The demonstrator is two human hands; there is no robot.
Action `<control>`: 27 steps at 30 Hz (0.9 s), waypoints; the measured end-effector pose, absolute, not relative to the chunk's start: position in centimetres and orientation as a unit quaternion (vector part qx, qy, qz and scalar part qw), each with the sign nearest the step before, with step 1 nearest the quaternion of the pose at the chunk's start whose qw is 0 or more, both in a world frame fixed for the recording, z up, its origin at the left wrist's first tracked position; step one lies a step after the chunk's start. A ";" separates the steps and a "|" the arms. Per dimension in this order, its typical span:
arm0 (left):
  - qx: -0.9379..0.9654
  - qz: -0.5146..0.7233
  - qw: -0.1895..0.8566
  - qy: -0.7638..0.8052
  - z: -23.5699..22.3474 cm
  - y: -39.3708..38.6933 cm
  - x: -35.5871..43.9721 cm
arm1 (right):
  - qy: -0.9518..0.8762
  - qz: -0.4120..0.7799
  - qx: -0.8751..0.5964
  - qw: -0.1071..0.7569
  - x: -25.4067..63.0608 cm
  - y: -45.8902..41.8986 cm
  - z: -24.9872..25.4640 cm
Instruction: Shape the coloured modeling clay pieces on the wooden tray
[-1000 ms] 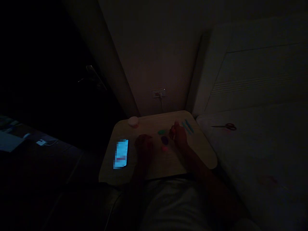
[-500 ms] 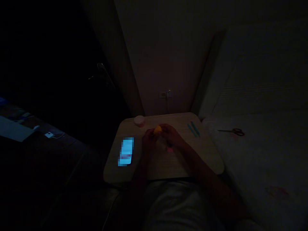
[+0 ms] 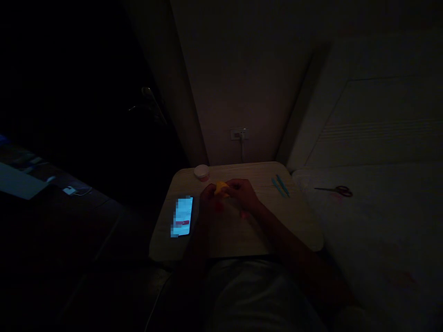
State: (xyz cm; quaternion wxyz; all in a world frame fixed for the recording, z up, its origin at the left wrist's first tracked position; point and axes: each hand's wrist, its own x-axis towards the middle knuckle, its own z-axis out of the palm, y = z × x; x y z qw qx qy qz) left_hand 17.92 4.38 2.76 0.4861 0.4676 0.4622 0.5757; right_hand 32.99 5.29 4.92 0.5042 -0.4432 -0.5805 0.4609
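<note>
Really dark shot, so bear with me. Going by the lit phone (image 3: pixel 183 216) as the landmark, a yellow-orange lump (image 3: pixel 220 188) sits right of it and a bit farther back, held between both hands over the tabletop (image 3: pixel 290 226). The left hand (image 3: pixel 206 193) is on the phone side, its grip curled in on the lump's near end, as best I can tell; those fingers mostly melt into shadow. The right hand (image 3: pixel 243 190) is on the far side from the phone, grip closed, thumb and fingers pinching the lump and covering part of it. Can't say if the lump touches the wood.

Right of the phone there's also a blurry red blob (image 3: pixel 218 206) under the hands, then a pink bit (image 3: pixel 244 214) half tucked behind the right wrist. A white tub (image 3: pixel 201 173) stands behind the phone, slightly right. Two teal sticks (image 3: pixel 280 185) lie well right of the phone, scissors (image 3: pixel 335 189) farther right on the bed (image 3: pixel 363 221). The phone's screen is partly pixelated, and the left forearm is nearly black.
</note>
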 end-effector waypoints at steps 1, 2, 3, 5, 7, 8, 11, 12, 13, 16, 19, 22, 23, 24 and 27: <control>0.465 0.573 0.502 0.450 2.8 4.5 17.7 | -0.587 0.474 -0.431 0.494 33.0 5.4 4.9; 0.467 0.565 0.514 0.446 2.8 4.5 17.4 | -0.596 0.482 -0.420 0.486 33.0 5.4 4.9; 0.476 0.552 0.515 0.451 2.8 4.5 17.2 | -0.605 0.482 -0.414 0.480 33.0 5.3 4.9; 0.507 0.527 0.489 0.476 3.0 4.3 16.7 | -0.617 0.472 -0.417 0.473 33.2 5.1 5.0; 0.535 0.515 0.449 0.498 3.4 4.0 16.3 | -0.618 0.470 -0.426 0.464 33.2 4.7 5.2; 0.541 0.513 0.436 0.504 3.6 3.8 16.3 | -0.620 0.473 -0.430 0.455 33.3 4.4 5.2; 0.542 0.514 0.421 0.515 4.2 3.3 16.3 | -0.621 0.482 -0.437 0.437 33.3 3.5 5.4; 0.539 0.512 0.423 0.518 4.3 3.1 16.5 | -0.614 0.484 -0.438 0.443 33.3 3.3 5.5; 0.534 0.511 0.429 0.520 4.4 3.0 16.6 | -0.604 0.488 -0.438 0.453 33.3 3.0 5.6; 0.512 0.521 0.446 0.517 4.4 2.8 17.3 | -0.567 0.516 -0.426 0.480 33.3 2.4 5.7; 0.483 0.555 0.442 0.512 4.1 2.8 18.0 | -0.535 0.547 -0.411 0.495 33.3 1.7 5.7; 0.458 0.572 0.454 0.507 3.4 2.9 18.9 | -0.489 0.545 -0.422 0.535 33.0 1.3 5.0; 0.449 0.575 0.467 0.500 3.1 2.9 19.2 | -0.472 0.540 -0.429 0.549 33.0 1.3 4.7; 0.440 0.575 0.483 0.493 2.8 2.9 19.4 | -0.455 0.536 -0.435 0.563 32.9 1.2 4.2; 0.438 0.555 0.527 0.473 1.9 2.6 19.8 | -0.429 0.519 -0.446 0.589 33.0 1.2 2.9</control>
